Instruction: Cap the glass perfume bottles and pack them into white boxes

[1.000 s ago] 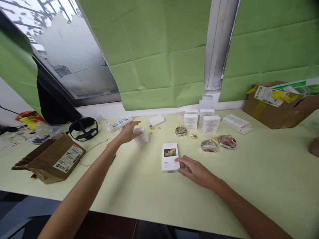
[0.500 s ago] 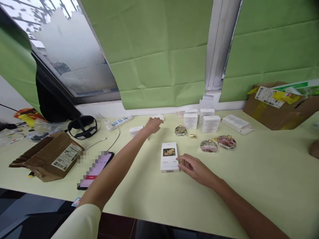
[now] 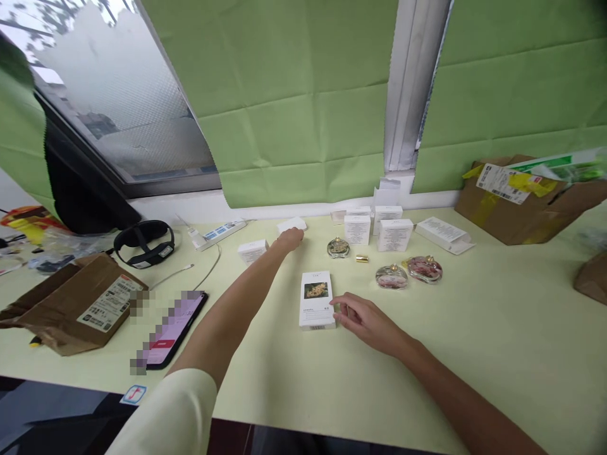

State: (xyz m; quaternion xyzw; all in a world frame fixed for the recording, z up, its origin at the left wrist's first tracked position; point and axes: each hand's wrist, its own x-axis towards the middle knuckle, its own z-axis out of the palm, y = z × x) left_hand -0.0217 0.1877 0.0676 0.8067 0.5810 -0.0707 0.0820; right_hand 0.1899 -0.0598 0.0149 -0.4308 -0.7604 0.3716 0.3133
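Observation:
My left hand (image 3: 290, 239) is stretched out toward the back of the table, its fingers curled down. Whatever may be in those fingers is hidden by the back of the hand. Right behind it lies a low white object (image 3: 293, 224), partly covered. My right hand (image 3: 358, 317) rests near the middle, fingers loosely bent and apart, the fingertips at the right edge of a flat white box (image 3: 316, 315) with a yellow flower picture. Beyond are an ornate round bottle (image 3: 338, 248) and a small gold cap (image 3: 361, 258). Two pinkish bottles, one of them a flat bottle (image 3: 391, 277), lie farther right.
Several small white boxes (image 3: 395, 236) stand at the back, and an opened white carton (image 3: 444, 235) lies beside them. Another white box (image 3: 253, 251) is left of my left forearm. Cardboard boxes stand at right (image 3: 512, 215) and left, with a phone (image 3: 177, 332) and headset (image 3: 145, 244).
My left hand has drawn back slightly and its fingers look more curled, showing more of the white object behind it. The view has shifted a little to the right. My right hand stays by the box.

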